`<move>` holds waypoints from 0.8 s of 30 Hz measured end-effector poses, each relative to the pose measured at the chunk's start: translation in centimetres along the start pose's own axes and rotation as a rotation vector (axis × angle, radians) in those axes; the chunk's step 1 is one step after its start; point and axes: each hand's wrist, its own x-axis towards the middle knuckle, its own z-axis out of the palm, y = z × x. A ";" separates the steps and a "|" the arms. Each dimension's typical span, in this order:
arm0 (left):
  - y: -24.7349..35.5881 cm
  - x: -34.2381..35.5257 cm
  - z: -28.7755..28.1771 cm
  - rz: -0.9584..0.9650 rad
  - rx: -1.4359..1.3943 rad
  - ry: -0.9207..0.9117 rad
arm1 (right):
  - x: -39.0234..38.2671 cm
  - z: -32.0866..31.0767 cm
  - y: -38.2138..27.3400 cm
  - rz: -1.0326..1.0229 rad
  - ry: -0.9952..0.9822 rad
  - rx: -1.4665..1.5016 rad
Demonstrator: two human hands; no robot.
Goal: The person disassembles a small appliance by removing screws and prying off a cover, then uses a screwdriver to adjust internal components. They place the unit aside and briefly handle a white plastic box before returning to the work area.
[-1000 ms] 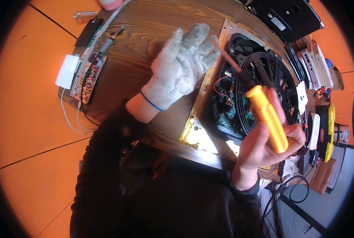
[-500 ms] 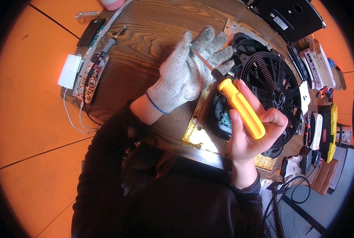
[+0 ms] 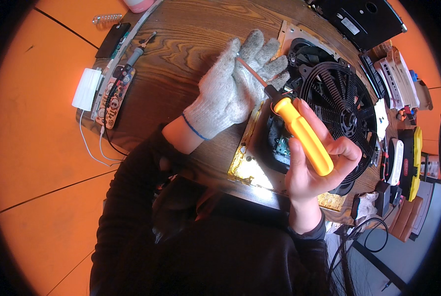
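A yellow-handled screwdriver (image 3: 307,139) lies in the grip of my right hand (image 3: 321,167), which is bare and has its thumb and fingers round the handle. The thin shaft slants up to the left, its tip close to the thumb of my left hand (image 3: 230,93). That hand wears a grey-white knitted glove with a blue cuff edge. It is open, palm showing and fingers spread. Just beyond both hands sits a large black round fan (image 3: 349,116) on a metal-framed unit. A green circuit board (image 3: 281,148) shows beneath the screwdriver, partly covered by my right hand.
On the left of the wooden table (image 3: 191,24) are a soldering iron (image 3: 135,55), a patterned strip (image 3: 117,101) and a white box (image 3: 87,89) with cables. A black case (image 3: 361,22) stands far right. White devices (image 3: 396,79) and a crumpled glove (image 3: 366,206) lie along the right.
The screwdriver and my right hand have shifted slightly right and down. The tip has drawn a little away from the gloved thumb, and my left hand keeps nearly the same pose.
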 end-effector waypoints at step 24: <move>0.0 0.1 -0.1 0.042 0.134 -0.116 | -0.1 -0.4 0.1 -0.065 -0.022 -0.099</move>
